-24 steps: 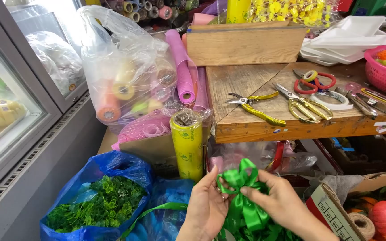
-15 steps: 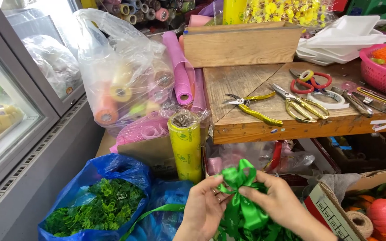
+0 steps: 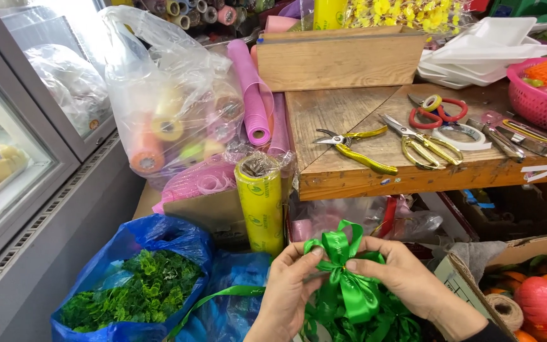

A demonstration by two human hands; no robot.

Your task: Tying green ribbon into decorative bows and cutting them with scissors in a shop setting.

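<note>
A shiny green ribbon bow (image 3: 343, 266) is held up low in the middle of the head view. My left hand (image 3: 286, 294) pinches its knot from the left. My right hand (image 3: 400, 282) pinches the same knot from the right, fingertips almost meeting. More green ribbon loops bunch below the hands, and one long tail (image 3: 216, 301) trails down to the left over a blue bag.
A wooden table (image 3: 349, 171) above holds yellow-handled pliers (image 3: 356, 149), scissors (image 3: 422, 145), a tape roll and a pink basket (image 3: 539, 95). A yellow wrap roll (image 3: 261, 202) stands in front. Left: blue bag of green foliage (image 3: 134, 291), a clear bag of ribbon spools, and a glass-door cabinet.
My fingertips have closed in on the bow's knot, and the bow's loops stand a little fuller and higher. The view has shifted only slightly.
</note>
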